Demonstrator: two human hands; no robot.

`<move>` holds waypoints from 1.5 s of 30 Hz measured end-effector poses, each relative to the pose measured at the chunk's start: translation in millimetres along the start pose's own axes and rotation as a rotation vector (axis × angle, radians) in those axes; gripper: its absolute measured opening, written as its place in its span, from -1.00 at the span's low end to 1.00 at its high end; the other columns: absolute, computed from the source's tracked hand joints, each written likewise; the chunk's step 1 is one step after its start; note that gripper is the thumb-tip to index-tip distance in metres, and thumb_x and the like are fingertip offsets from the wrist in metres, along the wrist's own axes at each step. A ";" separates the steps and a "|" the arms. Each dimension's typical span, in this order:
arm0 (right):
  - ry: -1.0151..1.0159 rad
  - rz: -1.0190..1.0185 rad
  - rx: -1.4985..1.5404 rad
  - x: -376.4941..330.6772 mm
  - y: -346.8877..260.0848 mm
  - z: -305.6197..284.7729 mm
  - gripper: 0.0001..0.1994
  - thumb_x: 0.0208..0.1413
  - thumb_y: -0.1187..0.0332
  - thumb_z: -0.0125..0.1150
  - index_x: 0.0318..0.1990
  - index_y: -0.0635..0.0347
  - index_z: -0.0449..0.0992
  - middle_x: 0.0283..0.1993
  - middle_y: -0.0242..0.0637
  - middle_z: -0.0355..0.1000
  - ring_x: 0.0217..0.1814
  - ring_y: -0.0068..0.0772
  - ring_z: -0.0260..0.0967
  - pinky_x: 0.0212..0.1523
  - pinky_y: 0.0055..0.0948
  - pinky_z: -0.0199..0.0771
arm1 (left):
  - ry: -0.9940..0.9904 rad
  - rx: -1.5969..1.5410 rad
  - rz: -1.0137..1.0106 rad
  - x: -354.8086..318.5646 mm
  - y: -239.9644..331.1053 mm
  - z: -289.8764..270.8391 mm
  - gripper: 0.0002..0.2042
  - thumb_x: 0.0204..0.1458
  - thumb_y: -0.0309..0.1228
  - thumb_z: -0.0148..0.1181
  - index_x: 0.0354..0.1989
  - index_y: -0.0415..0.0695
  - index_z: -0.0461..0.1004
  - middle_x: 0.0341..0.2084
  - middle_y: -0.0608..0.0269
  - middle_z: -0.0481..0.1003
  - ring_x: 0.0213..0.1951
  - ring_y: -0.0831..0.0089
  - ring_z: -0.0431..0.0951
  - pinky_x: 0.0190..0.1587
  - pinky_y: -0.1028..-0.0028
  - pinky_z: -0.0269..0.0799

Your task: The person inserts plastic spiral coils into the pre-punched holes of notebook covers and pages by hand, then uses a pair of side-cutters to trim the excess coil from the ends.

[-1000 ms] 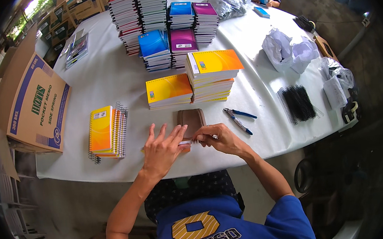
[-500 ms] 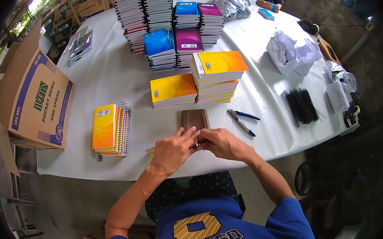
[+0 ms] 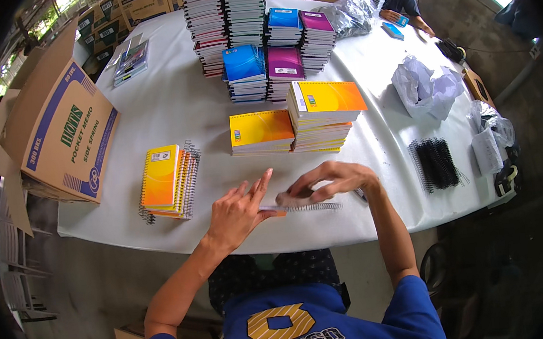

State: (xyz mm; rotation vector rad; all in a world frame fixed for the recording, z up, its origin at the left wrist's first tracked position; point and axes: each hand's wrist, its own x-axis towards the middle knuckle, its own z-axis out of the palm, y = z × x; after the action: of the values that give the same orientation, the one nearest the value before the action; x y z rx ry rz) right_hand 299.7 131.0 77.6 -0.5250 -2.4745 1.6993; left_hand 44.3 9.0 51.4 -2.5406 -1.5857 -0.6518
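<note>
A person in a blue shirt leans over the near edge of a white-covered surface [image 3: 170,114]. The left hand [image 3: 236,212] is spread flat, fingers open, its fingertips pressing one end of a wire spiral coil [image 3: 304,207]. The right hand [image 3: 331,182] arches over the coil, fingertips pinched on something small and brown that I cannot make out. The coil lies with its long axis left to right, along the surface edge. It looks light, springy and easy to bend, so best held gently at both ends. Further left sits a fanned pile of yellow notebooks [image 3: 166,182], and to the right a bundle of black coils [image 3: 437,163]. Beyond are stacks of yellow notebooks [image 3: 300,123], then taller coloured stacks [image 3: 253,29], with a cardboard box [image 3: 61,130] at far left.
</note>
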 end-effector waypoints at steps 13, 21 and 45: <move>0.034 -0.139 0.163 8.3 18.1 -2.8 -0.55 0.04 0.16 0.22 0.07 0.13 0.61 0.00 -0.20 0.58 -0.05 -0.31 0.50 0.05 -0.38 0.44 | -0.133 -0.019 -0.094 6.1 -13.6 6.1 -0.09 -0.11 0.10 0.31 0.45 0.12 0.07 -0.25 0.22 0.57 -0.32 0.25 0.63 -0.38 0.27 0.55; 0.035 0.114 -0.092 24.4 3.0 -5.0 -0.54 -0.01 0.16 0.26 0.03 0.21 0.62 0.07 -0.17 0.54 0.01 -0.27 0.49 0.11 -0.36 0.42 | -0.123 0.008 -0.099 6.0 -21.0 6.4 -0.07 -0.16 0.08 0.35 0.44 0.15 0.08 -0.26 0.25 0.55 -0.30 0.28 0.63 -0.39 0.30 0.54; 0.095 0.001 -0.098 42.3 2.6 -4.8 -0.56 -0.02 0.01 0.20 -0.04 -0.01 0.68 -0.08 -0.34 0.61 -0.13 -0.42 0.52 -0.02 -0.48 0.44 | 0.200 -0.651 -0.357 -10.2 -33.5 22.6 0.03 -0.21 -0.29 0.51 0.47 0.13 -0.03 0.26 0.08 0.35 0.11 0.07 0.51 -0.03 0.25 0.57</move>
State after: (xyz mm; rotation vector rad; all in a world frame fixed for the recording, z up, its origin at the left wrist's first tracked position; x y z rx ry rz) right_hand 262.0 150.1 72.2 -0.6011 -2.5000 1.5222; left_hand 18.2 22.3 21.6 -2.4481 -2.0205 -1.6414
